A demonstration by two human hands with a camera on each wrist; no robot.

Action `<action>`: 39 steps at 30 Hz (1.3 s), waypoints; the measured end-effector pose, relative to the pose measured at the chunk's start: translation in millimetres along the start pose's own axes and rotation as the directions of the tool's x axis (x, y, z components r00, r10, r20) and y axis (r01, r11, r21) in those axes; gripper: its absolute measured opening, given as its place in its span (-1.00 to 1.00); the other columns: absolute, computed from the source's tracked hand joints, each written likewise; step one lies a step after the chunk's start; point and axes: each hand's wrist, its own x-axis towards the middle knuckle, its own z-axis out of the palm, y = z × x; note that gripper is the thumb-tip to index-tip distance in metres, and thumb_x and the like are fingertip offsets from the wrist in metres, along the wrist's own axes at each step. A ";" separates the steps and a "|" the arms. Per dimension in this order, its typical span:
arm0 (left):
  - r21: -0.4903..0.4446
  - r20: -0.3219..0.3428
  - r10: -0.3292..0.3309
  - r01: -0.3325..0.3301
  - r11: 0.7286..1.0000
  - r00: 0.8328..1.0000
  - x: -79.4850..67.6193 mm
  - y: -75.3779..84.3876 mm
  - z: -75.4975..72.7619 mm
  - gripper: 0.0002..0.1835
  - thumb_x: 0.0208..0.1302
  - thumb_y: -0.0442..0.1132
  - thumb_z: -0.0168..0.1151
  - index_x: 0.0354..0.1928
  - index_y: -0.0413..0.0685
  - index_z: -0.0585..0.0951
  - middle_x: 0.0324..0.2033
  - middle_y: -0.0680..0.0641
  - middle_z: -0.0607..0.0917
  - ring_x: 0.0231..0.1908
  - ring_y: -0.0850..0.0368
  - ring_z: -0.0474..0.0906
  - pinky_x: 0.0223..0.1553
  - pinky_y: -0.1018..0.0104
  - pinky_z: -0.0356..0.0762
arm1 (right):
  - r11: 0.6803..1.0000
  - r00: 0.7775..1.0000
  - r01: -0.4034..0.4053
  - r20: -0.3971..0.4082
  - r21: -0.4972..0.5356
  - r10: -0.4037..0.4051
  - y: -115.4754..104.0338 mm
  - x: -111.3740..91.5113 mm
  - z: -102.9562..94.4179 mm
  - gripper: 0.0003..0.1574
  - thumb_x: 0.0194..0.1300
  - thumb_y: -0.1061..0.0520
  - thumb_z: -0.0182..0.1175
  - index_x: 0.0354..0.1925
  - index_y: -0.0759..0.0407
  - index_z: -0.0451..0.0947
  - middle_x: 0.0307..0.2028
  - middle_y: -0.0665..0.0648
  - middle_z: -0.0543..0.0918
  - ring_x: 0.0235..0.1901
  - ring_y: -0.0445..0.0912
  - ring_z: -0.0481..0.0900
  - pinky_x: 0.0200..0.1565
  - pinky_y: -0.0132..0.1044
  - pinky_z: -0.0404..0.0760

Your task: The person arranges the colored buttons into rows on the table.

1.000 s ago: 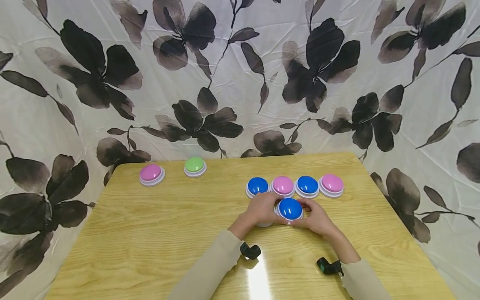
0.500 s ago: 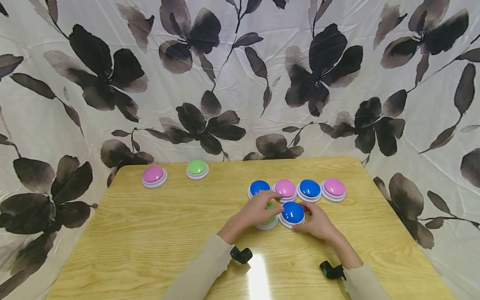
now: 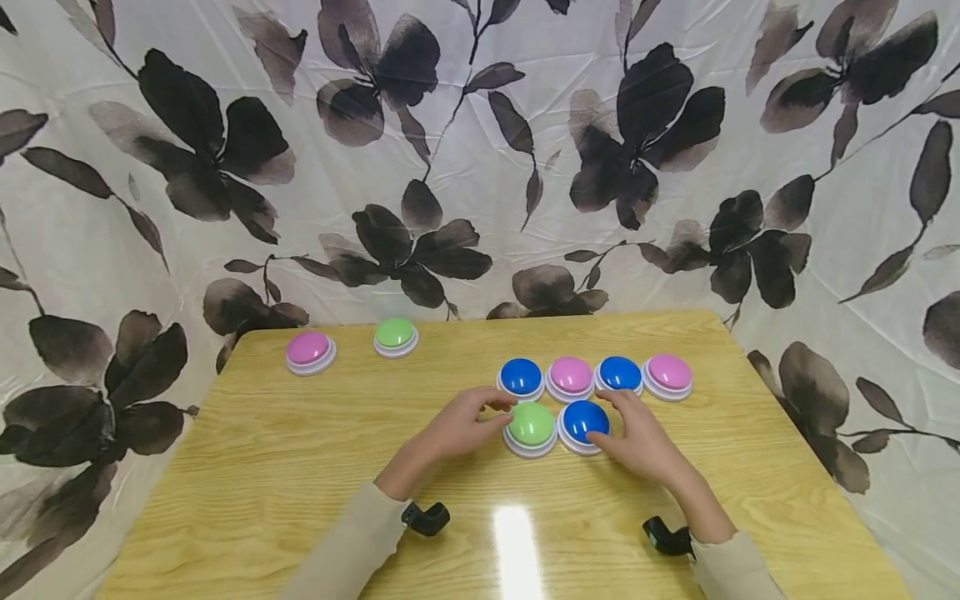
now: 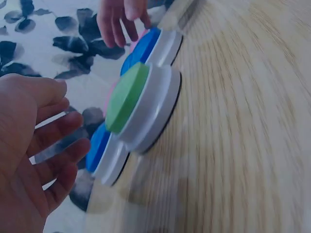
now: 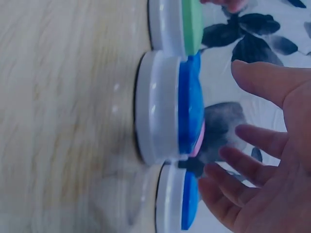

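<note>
In the head view a blue push button [image 3: 584, 421] with a white base sits on the table beside a green push button [image 3: 530, 426], their bases side by side. My right hand [image 3: 636, 435] hovers over the blue one's right side, fingers spread and holding nothing. My left hand [image 3: 467, 423] is just left of the green button, fingers loosely bent around air. The left wrist view shows a gap between that hand [image 4: 43, 141] and the green button [image 4: 129, 97]. In the right wrist view the right hand [image 5: 267, 150] is apart from the blue button [image 5: 189, 107].
Behind these two stands a row: a blue button [image 3: 521, 377], a pink button [image 3: 570, 376], another blue button [image 3: 620, 374] and a pink button [image 3: 669, 372]. Farther left are a pink button [image 3: 309, 350] and a green button [image 3: 395, 335]. Floral cloth [image 3: 480, 167] hangs behind the wooden table [image 3: 300, 467].
Both hands held the front blue button and set it down beside the green one. The left hand has let go and moved left, uncovering the green button; the right hand has released and lifted slightly.
</note>
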 end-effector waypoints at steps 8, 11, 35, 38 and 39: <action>-0.067 -0.031 -0.051 0.049 0.997 0.998 -33.0 -26.6 -20.3 -0.68 0.43 -0.15 0.14 0.11 -0.13 0.60 -0.01 -0.05 0.66 -0.02 0.13 0.53 0.01 0.08 0.51 | 0.994 0.997 0.072 0.022 0.084 -0.074 -15.9 5.0 5.6 -0.38 0.23 0.09 0.36 0.20 0.25 0.46 0.12 0.23 0.51 0.12 0.19 0.47 0.04 0.10 0.54; -0.078 -0.058 -0.059 0.055 0.995 0.997 -44.2 -38.9 -26.2 -0.68 0.43 -0.14 0.14 0.10 -0.14 0.61 -0.04 -0.05 0.67 -0.05 0.15 0.54 -0.04 0.12 0.52 | 0.987 0.995 0.083 0.037 0.136 -0.089 -23.1 5.9 11.4 -0.42 0.25 0.10 0.35 0.18 0.23 0.47 0.09 0.24 0.54 0.11 0.20 0.48 0.06 0.14 0.51; 0.009 -0.261 -0.159 0.167 0.986 0.952 -90.5 -108.8 -76.5 -0.67 0.34 -0.28 0.23 0.09 -0.29 0.58 -0.01 -0.20 0.61 0.02 -0.12 0.53 0.06 -0.06 0.46 | 0.937 0.964 0.201 0.110 0.286 -0.240 -64.6 22.7 53.3 -0.65 0.33 0.15 0.26 0.06 0.21 0.58 -0.07 0.12 0.62 -0.07 0.04 0.54 -0.09 -0.10 0.58; 0.019 -0.277 -0.166 0.178 0.984 0.946 -89.5 -115.2 -85.1 -0.63 0.34 -0.29 0.24 0.11 -0.34 0.55 0.02 -0.27 0.58 0.07 -0.21 0.48 0.11 -0.12 0.40 | 0.937 0.965 0.183 0.126 0.297 -0.228 -66.8 23.5 55.4 -0.64 0.33 0.14 0.26 0.06 0.21 0.58 -0.06 0.11 0.63 -0.07 -0.02 0.55 -0.08 -0.13 0.57; 0.024 -0.280 -0.169 0.183 0.983 0.945 -88.6 -117.3 -87.5 -0.62 0.34 -0.29 0.23 0.13 -0.36 0.54 0.03 -0.29 0.57 0.08 -0.24 0.46 0.11 -0.14 0.39 | 0.938 0.966 0.172 0.134 0.302 -0.220 -67.5 23.4 56.1 -0.64 0.33 0.14 0.26 0.07 0.21 0.57 -0.05 0.10 0.63 -0.06 -0.03 0.55 -0.07 -0.13 0.57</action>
